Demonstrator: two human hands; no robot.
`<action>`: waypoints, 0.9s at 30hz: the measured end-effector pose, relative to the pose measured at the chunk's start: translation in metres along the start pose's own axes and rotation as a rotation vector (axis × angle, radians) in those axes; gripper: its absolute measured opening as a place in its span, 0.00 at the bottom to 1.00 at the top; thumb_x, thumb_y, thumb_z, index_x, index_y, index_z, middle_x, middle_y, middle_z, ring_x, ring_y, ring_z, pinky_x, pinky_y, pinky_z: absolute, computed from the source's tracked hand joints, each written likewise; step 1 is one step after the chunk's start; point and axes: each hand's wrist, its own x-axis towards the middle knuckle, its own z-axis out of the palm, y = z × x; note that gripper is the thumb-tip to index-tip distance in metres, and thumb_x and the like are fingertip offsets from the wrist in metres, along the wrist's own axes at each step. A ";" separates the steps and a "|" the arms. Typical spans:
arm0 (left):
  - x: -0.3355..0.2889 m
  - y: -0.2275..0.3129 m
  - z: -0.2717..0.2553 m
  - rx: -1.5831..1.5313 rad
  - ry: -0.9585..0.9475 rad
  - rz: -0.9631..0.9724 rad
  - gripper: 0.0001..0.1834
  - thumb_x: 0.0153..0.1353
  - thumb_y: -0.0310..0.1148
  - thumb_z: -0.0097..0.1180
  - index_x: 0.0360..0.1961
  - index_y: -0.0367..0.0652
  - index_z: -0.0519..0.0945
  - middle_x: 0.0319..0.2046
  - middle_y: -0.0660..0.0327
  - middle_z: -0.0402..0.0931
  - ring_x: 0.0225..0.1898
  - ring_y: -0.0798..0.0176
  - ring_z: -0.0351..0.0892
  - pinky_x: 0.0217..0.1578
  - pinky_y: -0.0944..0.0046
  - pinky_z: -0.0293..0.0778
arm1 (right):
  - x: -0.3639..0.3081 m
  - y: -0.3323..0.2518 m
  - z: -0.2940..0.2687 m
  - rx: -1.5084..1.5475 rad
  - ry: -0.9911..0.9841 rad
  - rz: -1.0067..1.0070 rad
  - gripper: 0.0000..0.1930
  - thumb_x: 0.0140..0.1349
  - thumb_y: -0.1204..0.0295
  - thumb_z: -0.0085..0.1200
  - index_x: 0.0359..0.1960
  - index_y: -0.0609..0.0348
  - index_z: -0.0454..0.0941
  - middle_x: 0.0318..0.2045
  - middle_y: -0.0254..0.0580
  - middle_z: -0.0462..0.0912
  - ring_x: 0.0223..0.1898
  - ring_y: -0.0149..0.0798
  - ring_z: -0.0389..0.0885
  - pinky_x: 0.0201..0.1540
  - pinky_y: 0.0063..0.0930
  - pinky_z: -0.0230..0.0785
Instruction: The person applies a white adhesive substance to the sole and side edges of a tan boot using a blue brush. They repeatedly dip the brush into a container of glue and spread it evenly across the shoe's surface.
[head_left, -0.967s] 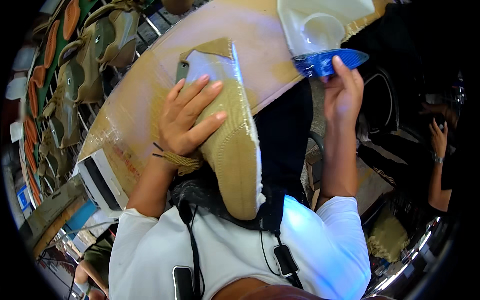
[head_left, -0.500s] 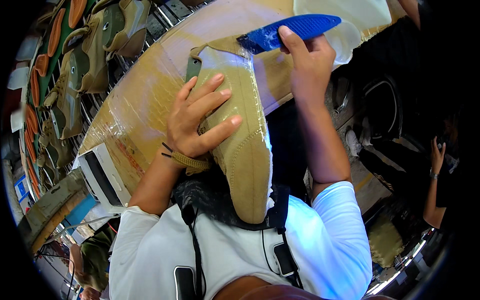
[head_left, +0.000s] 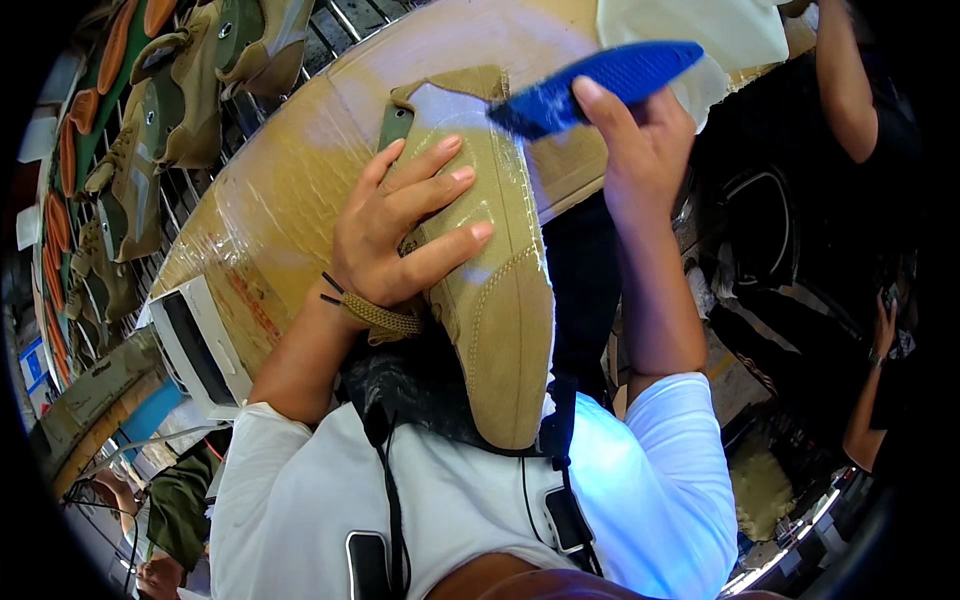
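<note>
A tan shoe (head_left: 505,330) lies on its side across my lap, toe toward me, heel end over the table edge. White glue-like film and stitching run along its right edge. My left hand (head_left: 405,235) grips it from the left, thumb and fingers laid over its side. Laces (head_left: 380,315) hang beside that wrist. In my right hand (head_left: 650,145) is a blue-handled brush (head_left: 610,80), pinched between thumb and fingers. Its dark, whitish-smeared bristle end meets the shoe's right edge near the heel.
A cardboard-covered table (head_left: 290,190) curves ahead, with a white container (head_left: 690,30) at its far right. Several tan shoes (head_left: 190,90) and orange soles (head_left: 110,60) fill a rack at left. A white box (head_left: 200,345) stands near my left elbow. Other people's arms (head_left: 845,85) show at right.
The brush has slid a short way toward me along the shoe's edge, away from the heel corner. My left hand keeps its hold. Another person's arm at upper right shows more.
</note>
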 end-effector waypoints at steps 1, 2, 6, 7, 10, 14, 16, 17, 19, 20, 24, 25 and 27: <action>0.000 0.000 -0.001 0.001 0.006 0.004 0.18 0.48 0.30 0.60 0.41 0.58 0.76 0.47 0.57 0.72 0.52 0.49 0.73 0.50 0.45 0.66 | 0.006 0.006 0.004 0.003 0.023 -0.044 0.11 0.53 0.73 0.59 0.34 0.68 0.75 0.28 0.37 0.79 0.30 0.24 0.74 0.35 0.18 0.67; 0.000 0.000 -0.002 0.002 0.006 0.002 0.18 0.47 0.30 0.60 0.41 0.58 0.76 0.47 0.57 0.72 0.52 0.50 0.74 0.50 0.45 0.66 | 0.010 0.011 0.008 -0.028 0.042 -0.054 0.11 0.53 0.74 0.58 0.34 0.68 0.75 0.28 0.38 0.80 0.30 0.25 0.75 0.35 0.19 0.67; -0.002 0.000 -0.005 -0.003 0.017 -0.012 0.18 0.48 0.29 0.60 0.42 0.58 0.76 0.47 0.57 0.72 0.52 0.50 0.73 0.50 0.45 0.66 | 0.010 0.009 0.013 -0.068 0.089 -0.031 0.10 0.53 0.75 0.58 0.34 0.68 0.75 0.28 0.39 0.80 0.30 0.25 0.75 0.35 0.19 0.67; -0.003 0.000 -0.005 -0.003 0.019 -0.010 0.18 0.48 0.29 0.59 0.42 0.57 0.76 0.48 0.57 0.72 0.52 0.50 0.73 0.50 0.45 0.66 | 0.007 0.006 0.012 -0.037 0.062 -0.017 0.09 0.53 0.75 0.58 0.33 0.68 0.75 0.28 0.39 0.79 0.30 0.25 0.75 0.35 0.19 0.67; -0.004 -0.002 -0.006 -0.017 0.012 0.003 0.18 0.48 0.29 0.59 0.42 0.57 0.76 0.48 0.57 0.72 0.52 0.50 0.74 0.50 0.44 0.66 | -0.008 -0.007 0.005 0.068 0.032 0.045 0.08 0.53 0.76 0.57 0.32 0.67 0.75 0.28 0.38 0.79 0.30 0.25 0.74 0.35 0.18 0.66; -0.005 -0.004 -0.007 -0.015 0.002 0.019 0.17 0.49 0.28 0.58 0.43 0.56 0.76 0.48 0.56 0.72 0.51 0.50 0.74 0.50 0.44 0.66 | -0.027 -0.018 -0.002 0.104 0.013 0.035 0.08 0.53 0.76 0.57 0.32 0.67 0.74 0.27 0.38 0.79 0.29 0.25 0.74 0.34 0.18 0.67; -0.005 -0.003 -0.008 -0.016 0.005 0.014 0.17 0.49 0.28 0.57 0.43 0.56 0.76 0.48 0.57 0.72 0.51 0.50 0.74 0.50 0.44 0.66 | -0.037 -0.026 -0.005 0.096 0.018 0.065 0.08 0.52 0.76 0.58 0.32 0.67 0.75 0.28 0.39 0.79 0.29 0.26 0.75 0.34 0.18 0.67; -0.005 -0.003 -0.009 -0.018 0.007 0.009 0.17 0.49 0.28 0.57 0.43 0.56 0.76 0.48 0.57 0.72 0.51 0.50 0.74 0.50 0.44 0.66 | -0.042 -0.032 -0.007 0.097 0.021 0.074 0.08 0.52 0.76 0.58 0.32 0.67 0.75 0.28 0.39 0.79 0.29 0.26 0.75 0.34 0.18 0.68; -0.006 -0.002 -0.009 -0.022 0.009 0.003 0.17 0.49 0.28 0.57 0.42 0.56 0.76 0.47 0.57 0.72 0.51 0.50 0.74 0.50 0.44 0.66 | -0.051 -0.045 -0.013 0.119 -0.039 0.100 0.09 0.51 0.75 0.58 0.33 0.68 0.75 0.29 0.41 0.80 0.30 0.27 0.77 0.36 0.19 0.69; -0.006 -0.002 -0.010 -0.023 0.008 0.002 0.17 0.49 0.28 0.57 0.42 0.55 0.76 0.47 0.57 0.72 0.51 0.50 0.74 0.50 0.44 0.66 | -0.055 -0.052 -0.016 0.144 -0.083 0.114 0.09 0.51 0.75 0.58 0.33 0.68 0.75 0.29 0.41 0.80 0.30 0.28 0.77 0.36 0.19 0.69; -0.004 0.000 -0.009 -0.062 0.047 -0.012 0.15 0.49 0.28 0.57 0.40 0.54 0.75 0.47 0.56 0.73 0.51 0.49 0.74 0.50 0.44 0.66 | -0.051 -0.054 -0.018 0.184 -0.033 0.122 0.10 0.51 0.74 0.59 0.34 0.67 0.76 0.29 0.39 0.80 0.30 0.27 0.77 0.37 0.19 0.69; -0.003 0.000 -0.009 -0.066 0.048 -0.010 0.14 0.49 0.28 0.57 0.39 0.53 0.74 0.47 0.56 0.73 0.51 0.49 0.74 0.50 0.44 0.66 | -0.046 -0.049 -0.015 0.170 0.029 0.127 0.11 0.51 0.74 0.60 0.34 0.67 0.76 0.29 0.38 0.80 0.30 0.26 0.76 0.37 0.19 0.68; -0.001 0.001 -0.007 -0.070 0.054 0.005 0.13 0.50 0.28 0.57 0.38 0.52 0.73 0.47 0.56 0.74 0.51 0.49 0.74 0.50 0.44 0.66 | -0.035 -0.037 -0.009 0.088 0.061 0.055 0.12 0.52 0.70 0.61 0.33 0.66 0.76 0.28 0.36 0.80 0.29 0.25 0.75 0.36 0.18 0.67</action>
